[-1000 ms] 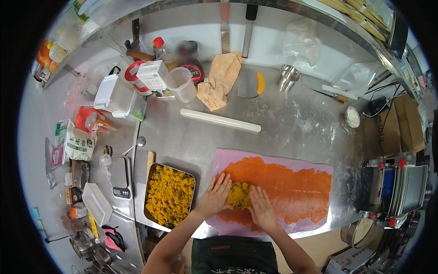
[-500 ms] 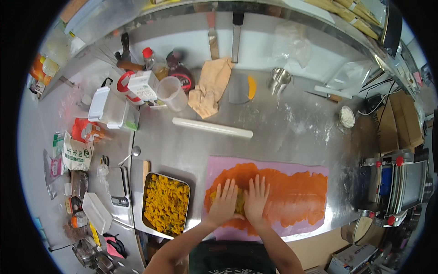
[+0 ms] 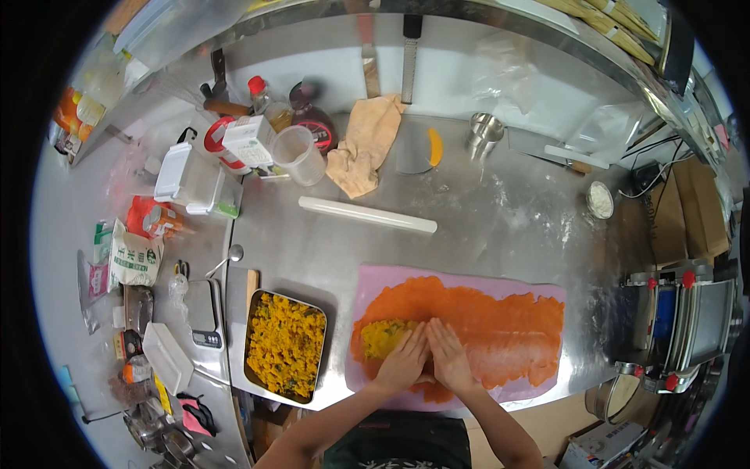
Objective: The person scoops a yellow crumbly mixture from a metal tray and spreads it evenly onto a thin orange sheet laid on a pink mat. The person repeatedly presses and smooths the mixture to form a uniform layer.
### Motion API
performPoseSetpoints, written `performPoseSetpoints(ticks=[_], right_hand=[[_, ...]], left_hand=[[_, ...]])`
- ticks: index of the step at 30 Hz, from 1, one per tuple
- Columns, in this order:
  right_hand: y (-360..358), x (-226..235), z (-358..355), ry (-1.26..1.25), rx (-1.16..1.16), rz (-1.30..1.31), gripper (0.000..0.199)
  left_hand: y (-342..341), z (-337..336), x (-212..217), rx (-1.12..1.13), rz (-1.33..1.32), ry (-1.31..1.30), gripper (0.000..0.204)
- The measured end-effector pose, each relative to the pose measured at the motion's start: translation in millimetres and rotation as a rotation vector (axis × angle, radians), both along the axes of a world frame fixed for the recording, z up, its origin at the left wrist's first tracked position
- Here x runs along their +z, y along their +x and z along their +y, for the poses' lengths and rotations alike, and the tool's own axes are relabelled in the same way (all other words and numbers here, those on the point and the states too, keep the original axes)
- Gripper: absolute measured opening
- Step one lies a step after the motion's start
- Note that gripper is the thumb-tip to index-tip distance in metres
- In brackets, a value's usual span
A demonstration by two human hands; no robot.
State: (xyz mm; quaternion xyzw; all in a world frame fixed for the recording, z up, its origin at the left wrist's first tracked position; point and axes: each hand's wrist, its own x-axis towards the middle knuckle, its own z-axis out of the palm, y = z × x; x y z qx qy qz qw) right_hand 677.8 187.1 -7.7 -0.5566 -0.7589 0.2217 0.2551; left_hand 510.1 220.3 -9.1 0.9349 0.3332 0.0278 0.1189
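"Orange, ragged at the edges, that dough sheet (image 3: 500, 336). Which way did it run?"

"Left to right across the person's front, its long axis tipping slightly nearer the person at the right end. It lay on a lilac sheet (image 3: 367, 286), on the steel table (image 3: 484, 242)"

"And the crumbly yellow patch (image 3: 381, 338)?"

"On the orange sheet's left end. What showed of it was longer from left to right, and its right end went behind the fingers"

"What were the hands doing?"

"The left hand (image 3: 404, 362) and right hand (image 3: 451, 358) made a peak at that right end, fingers straight and close together, tips meeting and pointing away from the person. Neither was curled around anything I could see; what lay under the palms, I couldn't tell"

"Anything near?"

"A metal tray (image 3: 324, 332) of yellow crumble (image 3: 285, 344) to the left, its longer sides pointing away from the person, and a white rod (image 3: 367, 215) beyond, lying roughly crosswise"
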Motion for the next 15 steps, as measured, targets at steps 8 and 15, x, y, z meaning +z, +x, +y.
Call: performPoseSetpoints(ticks=[8, 15], right_hand=[[2.4, 0.7, -7.2, -0.007, 0.063, -0.129, 0.058], [-16.6, -1.1, -2.3, 0.006, 0.108, -0.244, 0.056]], left_hand=[[-24.7, 17.5, 29.6, 0.053, -0.015, -0.144, 0.103], [-41.3, 26.6, 7.3, -0.022, 0.042, -0.129, 0.105]])
